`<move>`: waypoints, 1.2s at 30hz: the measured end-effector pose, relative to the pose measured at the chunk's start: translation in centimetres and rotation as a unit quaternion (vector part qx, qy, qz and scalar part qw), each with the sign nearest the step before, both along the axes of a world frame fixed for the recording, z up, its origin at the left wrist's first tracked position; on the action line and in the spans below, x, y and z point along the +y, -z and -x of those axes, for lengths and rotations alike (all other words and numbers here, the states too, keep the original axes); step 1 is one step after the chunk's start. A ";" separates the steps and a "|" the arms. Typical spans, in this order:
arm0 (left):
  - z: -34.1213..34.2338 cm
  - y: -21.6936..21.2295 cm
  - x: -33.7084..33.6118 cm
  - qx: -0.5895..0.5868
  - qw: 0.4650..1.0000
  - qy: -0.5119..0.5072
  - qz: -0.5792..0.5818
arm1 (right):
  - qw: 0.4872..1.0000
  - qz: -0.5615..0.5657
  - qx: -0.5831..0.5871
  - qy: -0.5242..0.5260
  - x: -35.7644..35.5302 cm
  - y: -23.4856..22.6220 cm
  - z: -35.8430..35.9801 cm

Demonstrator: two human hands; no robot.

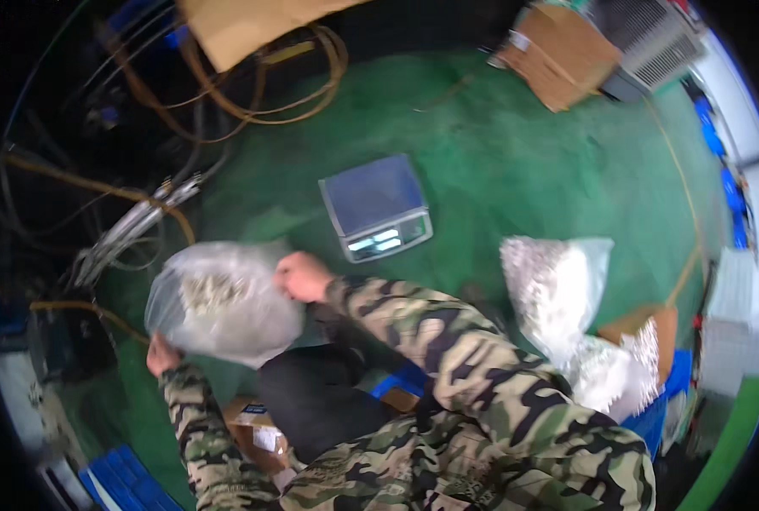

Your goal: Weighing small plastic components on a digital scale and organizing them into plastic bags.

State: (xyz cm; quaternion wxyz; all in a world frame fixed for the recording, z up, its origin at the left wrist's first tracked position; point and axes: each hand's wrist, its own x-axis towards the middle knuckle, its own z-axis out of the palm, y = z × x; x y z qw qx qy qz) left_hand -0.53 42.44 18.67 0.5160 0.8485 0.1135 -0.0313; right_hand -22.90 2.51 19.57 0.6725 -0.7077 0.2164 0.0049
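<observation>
A clear plastic bag with small whitish pieces inside it is stretched between my hands. My left hand is closed on the bag's near left edge. At its right side my right hand pinches the plastic, fingers curled. Farther right on the green floor stands a digital scale with a bluish-grey plate and a lit display; neither hand touches it. The exact shape of the pieces in the bag is blurred.
To the right, a filled clear bag stands beside more white pieces in plastic by an open carton. Behind lie a cardboard box and a grey crate. Yellowish hoses coil at the far left. Another carton sits near my leg.
</observation>
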 end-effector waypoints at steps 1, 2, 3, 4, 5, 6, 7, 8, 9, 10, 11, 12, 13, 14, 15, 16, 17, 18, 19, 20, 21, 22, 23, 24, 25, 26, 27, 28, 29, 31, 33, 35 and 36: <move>-0.1 1.7 3.0 -0.028 0.951 0.075 -0.300 | 0.998 -0.035 0.038 -0.023 0.7 0.6 0.6; 0.6 3.4 5.9 -0.011 0.934 0.077 -0.348 | 0.999 -0.033 0.020 -0.022 1.2 0.7 1.0; 1.1 4.8 8.1 0.040 0.934 0.040 -0.352 | 0.998 -0.030 0.058 -0.021 1.1 0.5 1.6; 1.2 5.7 9.8 0.083 0.939 -0.005 -0.335 | 0.999 -0.029 0.030 -0.007 0.6 -0.1 2.1; 1.3 6.5 11.1 0.111 0.937 -0.037 -0.329 | 0.998 -0.027 0.049 0.000 0.3 -1.2 2.7; 1.4 6.9 12.0 0.117 0.926 -0.030 -0.357 | 0.999 -0.014 0.031 0.005 -0.5 -2.5 3.7; 1.4 7.0 12.8 0.142 0.928 -0.074 -0.336 | 1.000 -0.001 0.025 0.006 -1.6 -3.9 4.6; 1.4 7.0 13.0 0.144 0.925 -0.085 -0.342 | 1.000 0.012 0.023 0.006 -2.9 -5.5 5.5; 1.4 6.8 12.9 0.143 0.921 -0.095 -0.349 | 0.999 0.053 0.007 -0.003 -4.6 -6.9 6.6; 1.5 6.3 12.8 0.139 0.917 -0.113 -0.356 | 0.994 0.112 -0.014 -0.002 -6.3 -8.1 8.2; 1.7 6.0 12.2 0.118 0.916 -0.126 -0.361 | 0.994 0.096 -0.025 0.042 -8.0 -9.0 10.2; 2.0 5.6 11.5 0.093 0.915 -0.141 -0.366 | 0.990 0.104 -0.036 0.086 -9.9 -9.4 12.9; 2.4 5.2 10.7 0.066 0.912 -0.157 -0.374 | 0.985 0.085 -0.055 0.139 -12.0 -9.4 16.1; 2.9 4.8 9.7 0.034 0.908 -0.174 -0.380 | 0.965 0.127 -0.099 0.204 -14.0 -9.0 20.0; 3.3 4.1 8.7 -0.006 0.902 -0.191 -0.386 | 0.942 0.029 -0.156 0.296 -15.6 -8.3 24.9; 3.8 3.4 7.5 -0.050 0.895 -0.208 -0.391 | 0.913 0.075 -0.129 0.380 -17.2 -7.2 29.8; 4.1 2.4 6.3 -0.086 0.891 -0.218 -0.389 | 0.871 0.174 -0.089 0.450 -18.6 -6.0 34.9; 4.6 1.6 4.9 -0.112 0.890 -0.216 -0.386 | 0.810 0.235 -0.015 0.537 -19.9 -4.4 39.6; 4.6 0.2 3.4 -0.112 0.901 -0.204 -0.367 | 0.744 0.198 0.081 0.633 -20.2 -2.9 44.7; 4.8 -1.3 1.7 -0.113 0.910 -0.190 -0.350 | 0.695 0.197 0.090 0.685 -19.5 -1.5 49.6; 5.0 -2.7 -0.3 -0.117 0.918 -0.171 -0.338 | 0.655 0.254 0.251 0.665 -18.0 -0.3 54.4; 5.0 -4.1 -3.2 -0.136 0.921 -0.166 -0.324 | 0.642 0.266 0.313 0.648 -16.6 1.1 57.8; 5.5 -5.1 -6.7 -0.134 0.973 -0.130 -0.133 | 0.621 0.257 0.388 0.630 -15.6 2.6 60.2; 5.6 -6.9 -10.5 -0.146 0.980 -0.075 -0.108 | 0.636 0.216 0.408 0.618 -14.7 4.4 61.6; 6.1 -8.4 -15.3 -0.141 0.989 -0.016 -0.033 | 0.654 0.170 0.424 0.602 -14.0 5.8 62.7; 8.0 -9.5 -20.1 -0.136 0.987 0.064 0.060 | 0.688 0.135 0.442 0.560 -13.6 7.1 63.3; 10.5 -10.5 -25.4 -0.104 0.979 0.132 0.112 | 0.688 0.142 0.475 0.530 -13.3 8.7 62.8; 13.5 -11.8 -30.8 -0.078 0.932 0.318 0.154 | 0.695 0.145 0.474 0.520 -13.0 9.8 62.6; 17.9 -12.6 -35.6 -0.058 0.912 0.396 0.083 | 0.703 0.149 0.472 0.510 -12.7 10.6 62.1; 29.2 -12.4 -44.1 -0.122 0.829 0.539 0.081 | 0.694 0.174 0.400 0.573 -12.2 11.4 61.1; 39.9 -11.8 -50.6 -0.051 0.764 0.643 -0.031 | 0.691 0.178 0.321 0.623 -11.6 11.1 60.1; 48.8 -10.3 -54.7 -0.051 0.698 0.696 -0.157 | 0.698 0.165 0.223 0.660 -10.3 9.9 59.5; 52.3 -9.4 -56.1 -0.097 0.653 0.731 -0.170 | 0.717 0.154 0.225 0.642 -9.3 9.3 59.0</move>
